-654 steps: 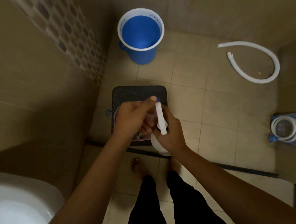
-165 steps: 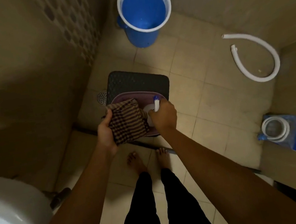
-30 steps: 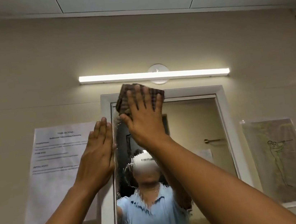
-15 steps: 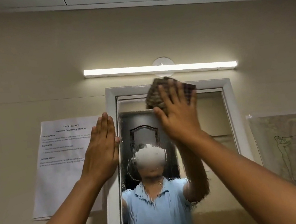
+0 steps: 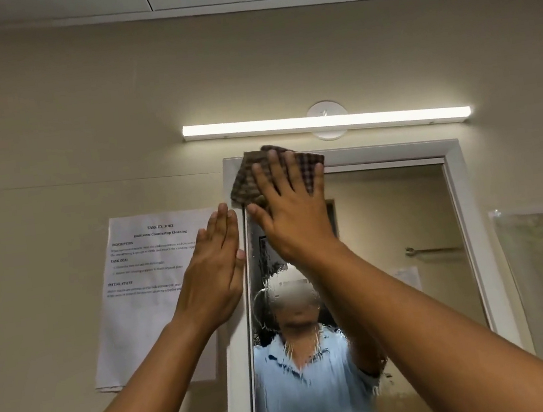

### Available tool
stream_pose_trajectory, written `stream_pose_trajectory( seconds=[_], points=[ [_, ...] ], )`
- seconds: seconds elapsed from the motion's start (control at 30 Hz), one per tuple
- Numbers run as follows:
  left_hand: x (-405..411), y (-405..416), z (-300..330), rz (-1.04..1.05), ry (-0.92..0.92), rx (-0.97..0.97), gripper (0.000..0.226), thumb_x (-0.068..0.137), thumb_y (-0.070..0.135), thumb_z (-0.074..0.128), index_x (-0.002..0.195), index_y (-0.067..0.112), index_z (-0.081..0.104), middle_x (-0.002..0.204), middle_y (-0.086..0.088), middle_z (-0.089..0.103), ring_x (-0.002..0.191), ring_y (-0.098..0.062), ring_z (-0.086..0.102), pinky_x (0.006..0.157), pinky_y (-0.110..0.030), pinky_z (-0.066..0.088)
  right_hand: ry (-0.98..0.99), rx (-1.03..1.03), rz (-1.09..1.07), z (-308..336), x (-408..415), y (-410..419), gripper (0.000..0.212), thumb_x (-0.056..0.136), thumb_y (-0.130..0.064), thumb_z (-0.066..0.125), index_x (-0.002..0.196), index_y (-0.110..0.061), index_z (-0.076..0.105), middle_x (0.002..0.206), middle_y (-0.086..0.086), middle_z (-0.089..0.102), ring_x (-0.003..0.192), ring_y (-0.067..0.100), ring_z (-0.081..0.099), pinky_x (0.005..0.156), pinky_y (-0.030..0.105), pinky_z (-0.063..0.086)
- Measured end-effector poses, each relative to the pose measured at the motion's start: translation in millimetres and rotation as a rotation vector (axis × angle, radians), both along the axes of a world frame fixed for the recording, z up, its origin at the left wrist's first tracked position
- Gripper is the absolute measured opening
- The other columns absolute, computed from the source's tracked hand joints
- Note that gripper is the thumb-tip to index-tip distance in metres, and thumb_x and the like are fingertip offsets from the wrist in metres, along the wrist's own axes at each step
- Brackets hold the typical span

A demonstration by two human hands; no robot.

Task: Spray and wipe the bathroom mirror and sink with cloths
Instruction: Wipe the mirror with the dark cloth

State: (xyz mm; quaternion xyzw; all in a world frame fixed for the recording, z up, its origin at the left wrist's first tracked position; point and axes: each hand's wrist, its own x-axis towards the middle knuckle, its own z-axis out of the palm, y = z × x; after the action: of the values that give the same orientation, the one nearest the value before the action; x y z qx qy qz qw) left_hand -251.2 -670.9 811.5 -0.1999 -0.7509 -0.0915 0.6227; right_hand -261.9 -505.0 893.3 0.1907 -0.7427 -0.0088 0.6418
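Cloth [image 5: 246,185] under flat R hand [image 5: 290,218]

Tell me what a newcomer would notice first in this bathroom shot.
The right hand presses a checked brown cloth flat against the top left corner of the white-framed mirror. The left hand rests open against the frame's left side, partly over a printed sheet taped to the wall. Above the mirror glows a long light bar, and spray droplets streak the lower glass.
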Motion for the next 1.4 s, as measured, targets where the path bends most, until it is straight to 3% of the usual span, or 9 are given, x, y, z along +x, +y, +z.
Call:
stream_pose_trajectory(
  seconds=[0.27, 0.5, 0.73, 1.03, 1.23, 1.4],
  points=[
    [7, -7, 2, -0.051, -0.036, -0.018, 0.062, 0.101, 0.030, 0.024, 0.158, 0.019, 0.003, 0.166, 0.003, -0.001, 0.153, -0.006, -0.003, 0.123, -0.023, -0.001, 0.010, 0.094, 0.005, -39, -2, -7, 0.067, 0.102, -0.057, 0.015, 0.159, -0.025, 0.002, 0.166, 0.003, -0.009, 0.152, 0.024, -0.015, 0.117, 0.060, -0.011],
    [13, -13, 2, -0.075, -0.084, -0.038, 0.064, 0.099, 0.025, 0.026, 0.158, 0.023, 0.002, 0.166, 0.005, -0.002, 0.152, -0.005, -0.003, 0.122, -0.022, -0.001, 0.025, 0.222, 0.013, -140, -3, 7, 0.067, 0.103, -0.056, 0.022, 0.159, -0.021, 0.011, 0.167, 0.006, 0.001, 0.154, 0.028, -0.003, 0.119, 0.062, 0.001],
    [12, -12, 1, -0.110, -0.081, -0.013, 0.064, 0.099, 0.032, 0.026, 0.158, 0.027, 0.003, 0.165, 0.010, -0.001, 0.151, 0.001, -0.001, 0.119, -0.013, -0.003, 0.037, 0.336, -0.009, -88, -5, 18, 0.068, 0.101, -0.057, 0.027, 0.158, -0.022, 0.013, 0.167, 0.005, 0.005, 0.154, 0.026, -0.004, 0.119, 0.063, 0.000],
    [15, 0, -3, -0.058, -0.022, 0.034, 0.066, 0.095, 0.023, 0.028, 0.158, 0.023, 0.007, 0.166, 0.004, 0.005, 0.152, -0.014, 0.010, 0.122, -0.035, 0.013, -0.023, 0.027, -0.065, -29, -4, 112, 0.067, 0.102, -0.059, 0.022, 0.158, -0.030, 0.002, 0.167, 0.000, -0.008, 0.153, 0.022, -0.013, 0.119, 0.059, -0.008],
    [10, 8, -7, -0.057, -0.011, 0.082, 0.068, 0.094, 0.020, 0.028, 0.159, 0.023, 0.007, 0.166, 0.001, 0.007, 0.150, -0.019, 0.014, 0.119, -0.042, 0.021, -0.021, -0.172, -0.141, -66, -9, 210, 0.068, 0.101, -0.060, 0.021, 0.159, -0.027, 0.005, 0.167, 0.001, -0.004, 0.153, 0.020, -0.009, 0.121, 0.058, 0.002],
    [11, 10, -10, -0.049, -0.013, 0.095, 0.069, 0.093, 0.020, 0.029, 0.159, 0.022, 0.008, 0.166, -0.001, 0.009, 0.149, -0.024, 0.018, 0.117, -0.044, 0.025, -0.063, -0.262, -0.144, -121, -4, 207, 0.070, 0.102, -0.058, 0.023, 0.159, -0.024, 0.002, 0.167, 0.003, -0.008, 0.153, 0.021, -0.010, 0.121, 0.058, 0.004]
  ],
)
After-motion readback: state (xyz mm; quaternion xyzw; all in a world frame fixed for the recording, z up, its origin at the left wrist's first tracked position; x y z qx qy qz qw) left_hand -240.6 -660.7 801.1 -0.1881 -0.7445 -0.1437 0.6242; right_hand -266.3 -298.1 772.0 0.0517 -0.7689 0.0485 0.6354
